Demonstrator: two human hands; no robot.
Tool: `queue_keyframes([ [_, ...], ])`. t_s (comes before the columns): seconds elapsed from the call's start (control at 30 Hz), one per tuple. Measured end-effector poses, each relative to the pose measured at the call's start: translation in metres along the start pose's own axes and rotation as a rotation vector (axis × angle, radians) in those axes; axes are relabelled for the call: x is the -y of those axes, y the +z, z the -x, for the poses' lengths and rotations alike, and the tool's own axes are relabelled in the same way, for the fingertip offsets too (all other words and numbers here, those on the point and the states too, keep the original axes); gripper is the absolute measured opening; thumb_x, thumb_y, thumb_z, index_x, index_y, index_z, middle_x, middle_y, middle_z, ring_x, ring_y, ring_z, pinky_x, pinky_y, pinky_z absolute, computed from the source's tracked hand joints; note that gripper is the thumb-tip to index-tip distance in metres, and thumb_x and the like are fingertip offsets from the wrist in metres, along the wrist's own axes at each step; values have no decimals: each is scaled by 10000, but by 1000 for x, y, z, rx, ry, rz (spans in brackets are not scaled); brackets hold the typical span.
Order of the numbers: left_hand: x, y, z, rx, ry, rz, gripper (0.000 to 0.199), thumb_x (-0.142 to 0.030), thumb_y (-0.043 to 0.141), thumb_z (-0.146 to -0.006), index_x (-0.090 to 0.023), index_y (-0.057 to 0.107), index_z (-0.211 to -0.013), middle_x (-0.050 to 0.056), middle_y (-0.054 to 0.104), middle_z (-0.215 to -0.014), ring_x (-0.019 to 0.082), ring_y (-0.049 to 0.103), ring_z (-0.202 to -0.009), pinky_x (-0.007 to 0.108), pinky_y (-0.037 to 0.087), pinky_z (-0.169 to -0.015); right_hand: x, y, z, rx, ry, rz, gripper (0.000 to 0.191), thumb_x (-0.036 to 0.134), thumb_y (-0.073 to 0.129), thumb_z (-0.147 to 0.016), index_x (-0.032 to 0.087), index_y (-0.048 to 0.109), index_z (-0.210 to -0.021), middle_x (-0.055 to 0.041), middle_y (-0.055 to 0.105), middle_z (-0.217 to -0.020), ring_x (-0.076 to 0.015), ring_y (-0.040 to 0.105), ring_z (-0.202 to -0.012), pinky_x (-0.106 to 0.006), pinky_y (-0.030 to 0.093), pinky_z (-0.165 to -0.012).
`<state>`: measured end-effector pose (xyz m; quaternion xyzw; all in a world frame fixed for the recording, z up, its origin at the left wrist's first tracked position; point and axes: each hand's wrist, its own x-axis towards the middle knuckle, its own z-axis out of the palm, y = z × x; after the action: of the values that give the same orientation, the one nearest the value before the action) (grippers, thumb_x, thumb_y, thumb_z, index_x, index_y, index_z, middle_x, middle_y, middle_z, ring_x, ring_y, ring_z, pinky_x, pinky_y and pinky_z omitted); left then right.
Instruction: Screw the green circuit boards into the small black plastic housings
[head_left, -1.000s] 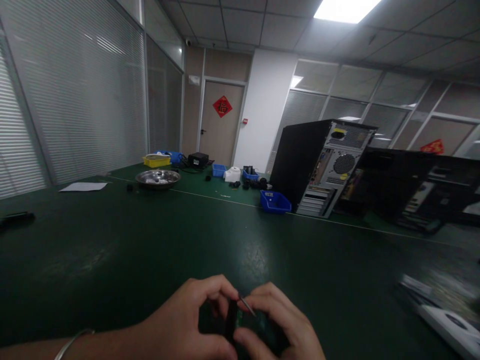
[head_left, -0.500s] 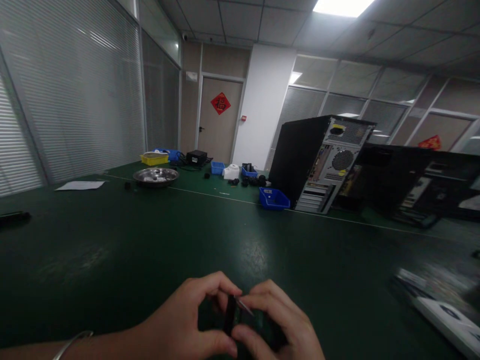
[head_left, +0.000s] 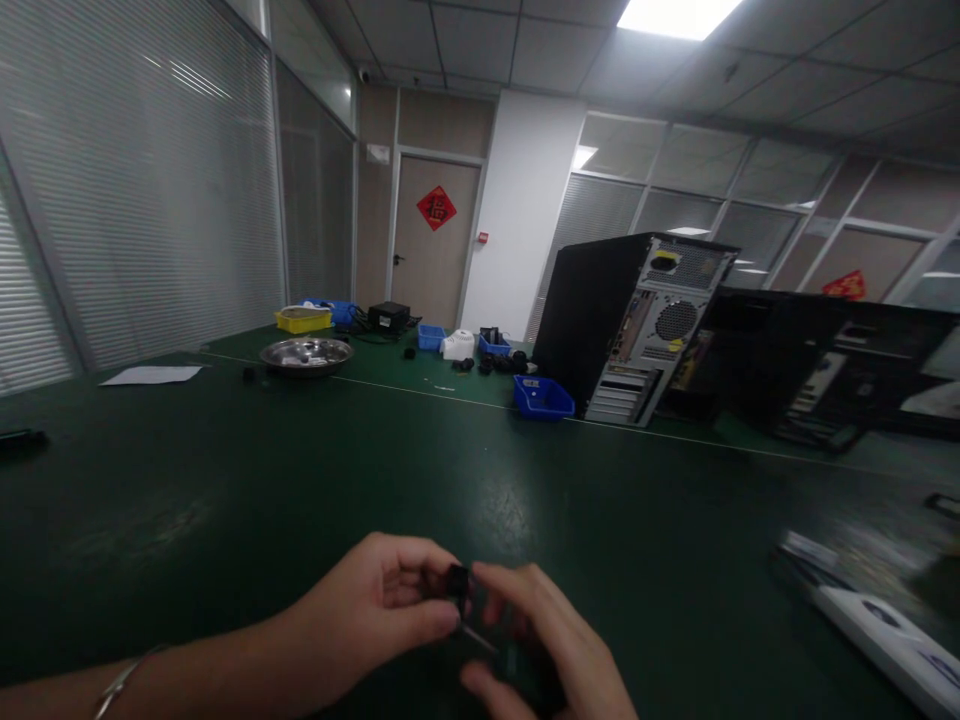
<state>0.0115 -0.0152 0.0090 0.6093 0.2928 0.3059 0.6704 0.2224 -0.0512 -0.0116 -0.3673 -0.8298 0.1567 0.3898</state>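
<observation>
My left hand pinches a small black part between thumb and fingers, low in the middle of the view above the green table. A thin, pale metal-looking strip slants down from it toward my right hand; its kind is too blurred to tell. My right hand is close on the other side. Its forefinger comes up beside the black part, and its thumb is spread well away below. The right fingers are smeared by motion, and the dark space under the palm hides whatever may be there.
A black computer tower stands at the back right, with a blue bin at its foot. A steel dish and a paper sheet lie at the back left. A white box sits at the right on the green table.
My right thumb and fingers have spread apart from their grip around the part. My left hand has shifted slightly left and up, still pinching the black part. The view has turned a little.
</observation>
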Motion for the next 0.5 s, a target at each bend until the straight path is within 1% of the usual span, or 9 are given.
queue_keyframes([
  [0.07,-8,-14,-3,-85,40,-29,201,-205,715,-775,-127,700,-960,73,723,-971,219,656,-960,368,467,-906,0,-5,1,-22,38,-3,579,49,694,-734,299,528,-1229,-3,668,-918,-145,671,-760,-177,533,-674],
  [0.17,-18,-49,-11,-312,67,-52,209,-177,677,-812,-131,702,-1014,83,722,-1009,220,653,-968,354,485,-908,0,-11,1,-13,54,-39,493,43,659,-763,277,569,-1187,-20,674,-937,-156,670,-825,-203,528,-736],
  [0.23,-22,-80,-18,-506,97,26,220,-131,640,-839,-129,694,-1052,97,710,-1058,215,650,-994,321,499,-910,1,-12,1,-1,63,-70,496,24,658,-750,276,586,-1172,-20,678,-938,-159,669,-836,-210,525,-741],
  [0.27,-22,-95,-20,-585,117,89,228,-92,613,-849,-125,689,-1062,104,708,-1061,209,656,-983,308,511,-903,1,-12,1,9,66,-86,506,13,659,-742,278,592,-1168,-19,681,-939,-160,669,-837,-212,525,-740],
  [0.33,-20,-123,-23,-725,219,195,237,-31,527,-883,-111,683,-1042,113,704,-1032,200,668,-954,294,541,-870,0,-12,0,24,69,-112,511,5,657,-739,286,601,-1162,-16,684,-940,-161,671,-840,-213,526,-741],
  [0.37,-18,-134,-23,-792,273,246,242,-18,489,-898,-106,681,-1017,111,702,-1004,192,674,-934,285,555,-847,0,-12,0,28,72,-118,501,9,657,-743,288,607,-1156,-15,686,-937,-160,672,-838,-213,526,-741],
  [0.4,-15,-142,-23,-848,305,298,244,-13,463,-911,-99,679,-986,106,699,-973,180,679,-901,271,568,-819,0,-12,0,31,76,-119,486,19,658,-750,288,612,-1151,-16,687,-934,-159,674,-834,-210,527,-738],
  [0.43,-12,-148,-22,-878,322,345,248,-11,445,-919,-93,676,-956,101,695,-943,168,683,-867,258,577,-795,-1,-12,-1,30,80,-115,468,30,658,-757,287,617,-1146,-17,689,-931,-159,677,-830,-209,528,-736],
  [0.5,-7,-151,-19,-886,322,378,250,-7,433,-924,-80,672,-922,100,690,-902,156,685,-826,243,585,-768,-1,-12,-1,24,78,-100,439,48,658,-770,283,623,-1140,-22,694,-922,-160,683,-822,-207,529,-734],
])
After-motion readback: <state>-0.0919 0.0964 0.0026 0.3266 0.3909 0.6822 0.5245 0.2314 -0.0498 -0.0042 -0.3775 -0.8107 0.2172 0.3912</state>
